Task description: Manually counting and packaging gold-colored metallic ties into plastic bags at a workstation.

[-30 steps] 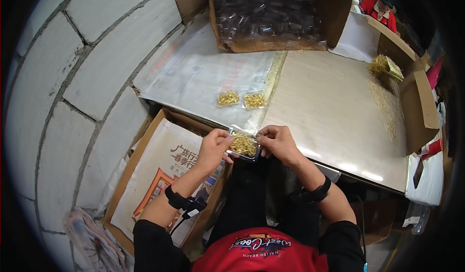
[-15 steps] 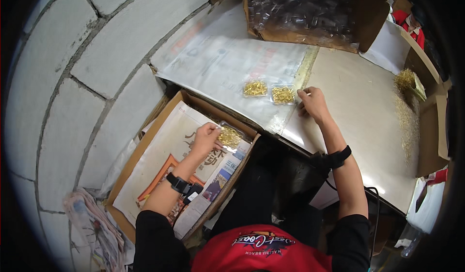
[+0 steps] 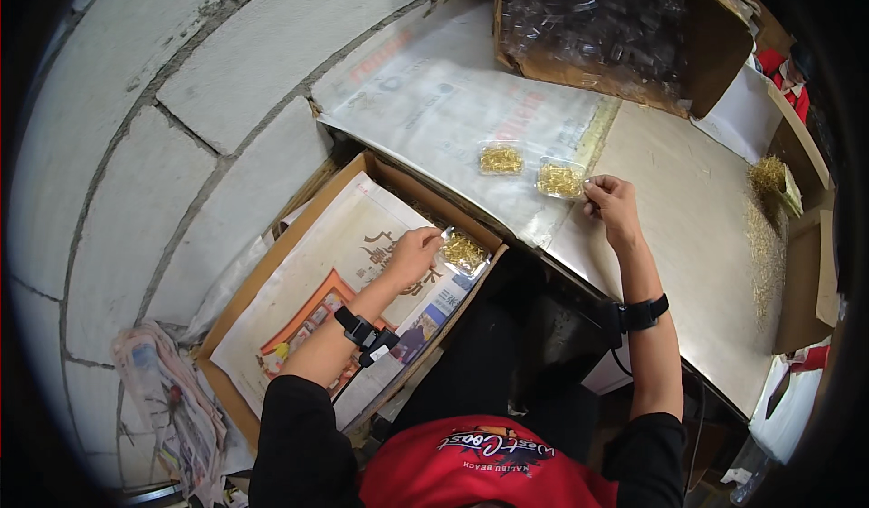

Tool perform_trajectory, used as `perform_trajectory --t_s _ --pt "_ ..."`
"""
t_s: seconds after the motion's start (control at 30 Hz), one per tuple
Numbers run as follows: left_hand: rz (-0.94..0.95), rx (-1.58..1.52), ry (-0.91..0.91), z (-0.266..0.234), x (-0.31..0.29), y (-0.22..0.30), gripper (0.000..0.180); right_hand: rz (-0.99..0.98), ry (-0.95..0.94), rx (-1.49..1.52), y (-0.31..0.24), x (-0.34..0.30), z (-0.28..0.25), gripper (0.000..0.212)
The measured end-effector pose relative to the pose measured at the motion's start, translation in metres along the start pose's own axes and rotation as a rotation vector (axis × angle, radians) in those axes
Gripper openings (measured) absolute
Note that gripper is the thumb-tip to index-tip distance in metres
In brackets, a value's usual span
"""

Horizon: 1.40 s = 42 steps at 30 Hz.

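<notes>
The head view is showing the left hand pinching the left edge of a clear pack of gold-coloured pieces, which is sitting just right of those fingers, over one corner of a carton. The right hand is touching the right edge of a second pack; whether it is gripping, I cannot tell. Left of that hand, a third pack is lying on the counter. The packs are probably feeling light and slick, their thin plastic perhaps flexing, so the side rims are offering the surest hold. No label is showing on them. Beneath the left hand, a newspaper sheet is bearing large brown characters; beyond both hands, a white covering is carrying faint red lettering.
</notes>
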<state>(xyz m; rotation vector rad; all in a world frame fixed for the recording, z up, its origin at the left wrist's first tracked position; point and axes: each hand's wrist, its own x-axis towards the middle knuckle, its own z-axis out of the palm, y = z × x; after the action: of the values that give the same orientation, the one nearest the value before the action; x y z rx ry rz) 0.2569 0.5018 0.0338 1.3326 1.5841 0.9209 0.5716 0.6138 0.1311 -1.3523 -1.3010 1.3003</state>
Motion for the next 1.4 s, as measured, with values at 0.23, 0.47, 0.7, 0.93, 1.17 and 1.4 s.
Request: perform_trajectory --t_s 0.23,0.47,0.7,0.93,1.17,1.4 --pt "0.096 0.072 0.213 -0.03 -0.022 0.027 0.035 -0.047 -0.159 0.158 -0.019 -0.053 0.029 0.01" --pt "-0.027 -0.458 0.064 -0.037 -0.061 0.094 0.035 -0.017 -0.307 0.207 -0.007 -0.085 0.118 0.01" --pt "-0.063 -0.355 0.256 -0.056 -0.035 0.051 0.022 -0.049 -0.303 -0.035 -0.021 -0.081 0.131 0.02" --pt "-0.172 -0.226 0.197 -0.07 0.01 -0.001 0.019 -0.113 0.05 -0.248 -0.024 0.0 0.075 0.026" --pt "-0.122 -0.101 0.173 -0.063 0.039 -0.01 0.019 -0.122 0.06 -0.479 -0.001 0.057 0.092 0.028" --pt "0.262 0.546 0.516 -0.072 0.024 0.009 0.022 -0.019 -0.092 -0.024 -0.015 0.046 0.102 0.012"
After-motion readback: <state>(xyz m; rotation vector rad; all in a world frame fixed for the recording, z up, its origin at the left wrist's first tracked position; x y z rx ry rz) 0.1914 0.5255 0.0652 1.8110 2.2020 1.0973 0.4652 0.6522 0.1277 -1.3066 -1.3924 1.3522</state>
